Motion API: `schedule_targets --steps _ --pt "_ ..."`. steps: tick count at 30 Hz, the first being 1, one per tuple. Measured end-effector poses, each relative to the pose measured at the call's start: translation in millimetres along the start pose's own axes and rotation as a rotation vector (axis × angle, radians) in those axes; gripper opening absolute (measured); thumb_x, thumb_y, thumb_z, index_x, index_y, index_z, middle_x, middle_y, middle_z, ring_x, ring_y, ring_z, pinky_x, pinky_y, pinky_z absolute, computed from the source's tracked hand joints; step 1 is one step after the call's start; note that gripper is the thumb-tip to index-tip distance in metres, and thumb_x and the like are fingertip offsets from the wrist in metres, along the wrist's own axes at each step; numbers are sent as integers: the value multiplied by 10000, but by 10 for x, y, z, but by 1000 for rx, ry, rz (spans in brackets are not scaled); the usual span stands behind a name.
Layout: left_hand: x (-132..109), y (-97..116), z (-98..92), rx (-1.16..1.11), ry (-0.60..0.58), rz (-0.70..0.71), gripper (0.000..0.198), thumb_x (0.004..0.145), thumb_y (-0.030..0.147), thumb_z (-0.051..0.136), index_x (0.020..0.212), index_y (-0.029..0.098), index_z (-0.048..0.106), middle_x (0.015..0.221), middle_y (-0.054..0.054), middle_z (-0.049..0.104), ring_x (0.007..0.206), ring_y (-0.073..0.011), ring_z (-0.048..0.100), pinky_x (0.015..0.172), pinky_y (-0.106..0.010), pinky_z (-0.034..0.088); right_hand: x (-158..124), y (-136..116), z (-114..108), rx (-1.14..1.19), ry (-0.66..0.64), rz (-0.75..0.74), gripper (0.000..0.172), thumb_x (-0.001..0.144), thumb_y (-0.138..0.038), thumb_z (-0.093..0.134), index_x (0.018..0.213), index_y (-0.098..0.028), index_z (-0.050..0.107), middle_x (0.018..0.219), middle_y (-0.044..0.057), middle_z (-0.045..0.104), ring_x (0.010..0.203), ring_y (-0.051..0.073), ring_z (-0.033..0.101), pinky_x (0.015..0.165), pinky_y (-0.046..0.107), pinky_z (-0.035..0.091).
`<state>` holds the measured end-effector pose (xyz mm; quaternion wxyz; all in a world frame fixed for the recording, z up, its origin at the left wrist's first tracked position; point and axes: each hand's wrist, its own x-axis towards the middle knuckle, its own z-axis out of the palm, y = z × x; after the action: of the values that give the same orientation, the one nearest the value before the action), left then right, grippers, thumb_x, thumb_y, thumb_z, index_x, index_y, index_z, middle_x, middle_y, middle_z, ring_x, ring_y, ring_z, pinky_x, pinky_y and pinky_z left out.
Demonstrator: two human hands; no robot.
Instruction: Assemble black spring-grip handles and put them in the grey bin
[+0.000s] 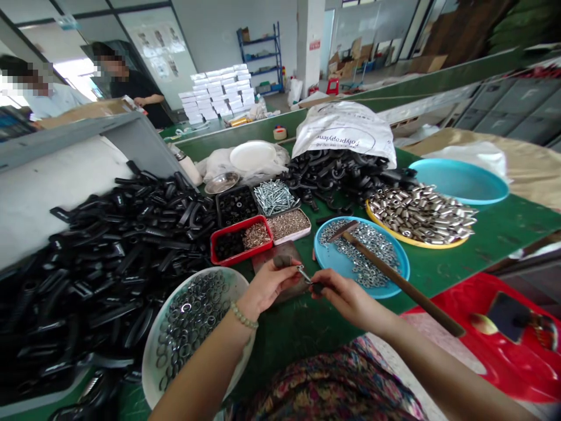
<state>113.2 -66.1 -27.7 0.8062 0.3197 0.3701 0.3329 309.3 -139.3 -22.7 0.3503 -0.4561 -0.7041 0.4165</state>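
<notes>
Spanning left fingers (286,274) and right fingers (328,276), both pinching it: metal piece (304,275).

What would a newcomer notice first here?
The eye would probably fall first on the great heap of black parts spread across the left of the view. Next comes the hammer, lying right of centre across the blue plate of small metal pieces. Near the middle, the person's hands come together at a small shiny piece.
</notes>
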Motion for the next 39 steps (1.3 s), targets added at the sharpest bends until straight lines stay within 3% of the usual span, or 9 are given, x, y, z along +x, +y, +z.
schedule_targets --steps 10,13,16,21,24,28,30,35,39 --pt "-140 192 -107 240 60 27 347 532 287 849 712 121 603 677 16 622 639 -97 596 695 -250 503 147 -188 -5 -378 -150 -194 314 886 -132 411 1163 -222 529 1006 72 666 879 186 646 753 306 522" --pt "-142 268 -160 392 -34 -2 349 553 283 829 808 125 651 702 5 633 641 -103 584 693 -256 483 144 -123 16 -425 -212 -268 358 885 -121 393 1199 -230 526 1107 91 638 989 216 615 844 369 494" --pt "-202 361 -170 552 -167 43 312 637 280 768 899 128 692 815 -39 672 750 -140 601 769 -279 467 157 -57 127 -158 -169 -174 259 917 -195 396 1132 -240 532 1033 74 655 939 194 627 830 356 500" --pt "-404 462 -90 621 -176 255 272 731 292 690 960 146 690 925 -56 680 874 -177 604 826 -274 449 174 -25 413 616 31 75 203 887 -437 495 975 -256 469 775 21 639 627 148 627 590 278 532" --pt "-467 460 -117 706 -151 295 256 757 343 665 915 143 689 820 -37 678 788 -162 606 766 -253 454 167 -53 400 566 33 73 214 879 -444 506 976 -253 503 731 29 637 591 154 624 546 270 532" --pt "-486 450 -231 840 -116 183 224 778 350 639 801 132 685 711 -21 663 705 -155 604 687 -239 461 173 -61 241 39 -74 -96 202 877 -338 520 1032 -260 623 998 86 684 943 229 647 837 377 528" --pt "-512 464 -250 799 -137 201 181 759 268 662 885 140 682 824 -26 686 801 -163 618 752 -244 466 184 -48 239 -9 -75 -120 209 864 -317 541 1044 -270 636 1013 75 687 950 227 648 840 368 530" --pt "-647 470 -152 724 -146 472 142 788 209 627 909 147 668 1030 -55 665 984 -180 606 918 -302 446 238 -32 447 662 53 125 212 790 -405 646 957 -286 593 733 25 654 603 158 639 546 268 563" --pt "-675 380 -137 883 45 736 225 853 120 471 789 139 685 1181 -100 603 1100 -191 553 1011 -341 402 299 -59 507 891 57 250 343 657 -384 773 948 -304 610 704 19 634 546 138 605 472 235 536"
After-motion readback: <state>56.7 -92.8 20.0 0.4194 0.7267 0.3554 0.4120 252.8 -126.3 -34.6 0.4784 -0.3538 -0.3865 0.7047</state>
